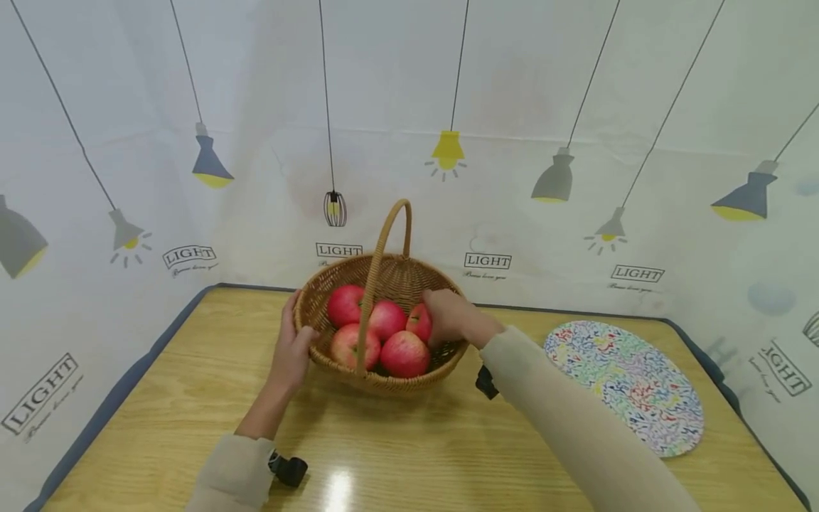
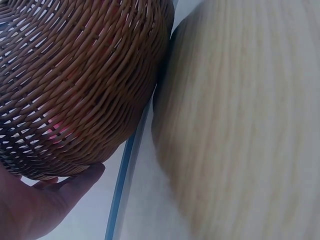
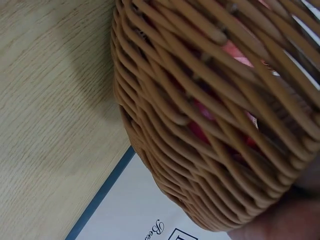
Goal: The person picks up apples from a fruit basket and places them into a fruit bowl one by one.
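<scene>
A brown wicker basket [image 1: 399, 385] with a tall arched handle [image 1: 377, 277] stands near the back of the table, several red apples [image 1: 345, 345] inside it. My left hand [image 1: 291, 348] grips the basket's left rim, its thumb toward the front; in the left wrist view that hand [image 2: 45, 205] lies against the woven wall. Over the right rim reaches my right hand [image 1: 451, 316], fingers around a red apple [image 1: 419, 322] at the right side of the pile. The right wrist view mostly shows the basket's woven side [image 3: 200, 120], with part of the hand [image 3: 280, 220] at the lower right.
To the right on the wooden table [image 1: 409, 448] lies an oval mat [image 1: 627, 384] with a multicoloured squiggle pattern. A white backdrop [image 1: 397, 85] printed with hanging lamps rises behind and beside the table. Dark blue edging [image 1: 147, 363] runs along the tabletop's border.
</scene>
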The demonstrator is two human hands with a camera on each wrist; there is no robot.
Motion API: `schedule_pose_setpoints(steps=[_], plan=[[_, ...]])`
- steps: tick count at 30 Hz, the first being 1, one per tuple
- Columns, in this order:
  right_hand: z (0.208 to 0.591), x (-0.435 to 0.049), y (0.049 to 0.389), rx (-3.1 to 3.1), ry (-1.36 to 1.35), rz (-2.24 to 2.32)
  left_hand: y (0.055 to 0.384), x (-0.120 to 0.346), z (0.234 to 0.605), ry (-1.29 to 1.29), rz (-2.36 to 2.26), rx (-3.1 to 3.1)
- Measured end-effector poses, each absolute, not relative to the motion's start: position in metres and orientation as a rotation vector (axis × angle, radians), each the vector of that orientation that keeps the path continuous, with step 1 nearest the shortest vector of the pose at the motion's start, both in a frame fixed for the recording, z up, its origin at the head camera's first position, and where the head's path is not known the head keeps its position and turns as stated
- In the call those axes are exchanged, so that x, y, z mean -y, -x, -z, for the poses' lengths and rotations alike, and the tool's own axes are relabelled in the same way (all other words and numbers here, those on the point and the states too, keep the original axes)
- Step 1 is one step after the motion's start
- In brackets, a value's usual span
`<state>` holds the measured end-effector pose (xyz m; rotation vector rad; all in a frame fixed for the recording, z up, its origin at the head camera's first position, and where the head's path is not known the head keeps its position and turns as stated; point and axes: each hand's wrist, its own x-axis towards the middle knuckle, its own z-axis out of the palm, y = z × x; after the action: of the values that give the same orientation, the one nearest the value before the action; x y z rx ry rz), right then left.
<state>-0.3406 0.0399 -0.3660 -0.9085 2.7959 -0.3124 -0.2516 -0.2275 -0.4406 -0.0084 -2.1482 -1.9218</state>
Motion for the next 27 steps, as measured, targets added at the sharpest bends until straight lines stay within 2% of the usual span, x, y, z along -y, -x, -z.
schedule_pose_setpoints(steps=[7,15,27], plan=[[0.367,-0.041,0.343,-2.864,0.922,0.381,0.254,0.229,0.442,-0.022,1.956,2.136],[0.360,-0.050,0.340,-2.836,0.879,0.716,0.255,0.232,0.444,-0.061,1.982,2.119],[0.339,-0.095,0.316,-2.807,0.721,1.174,0.255,0.233,0.445,-0.077,1.970,2.141]])
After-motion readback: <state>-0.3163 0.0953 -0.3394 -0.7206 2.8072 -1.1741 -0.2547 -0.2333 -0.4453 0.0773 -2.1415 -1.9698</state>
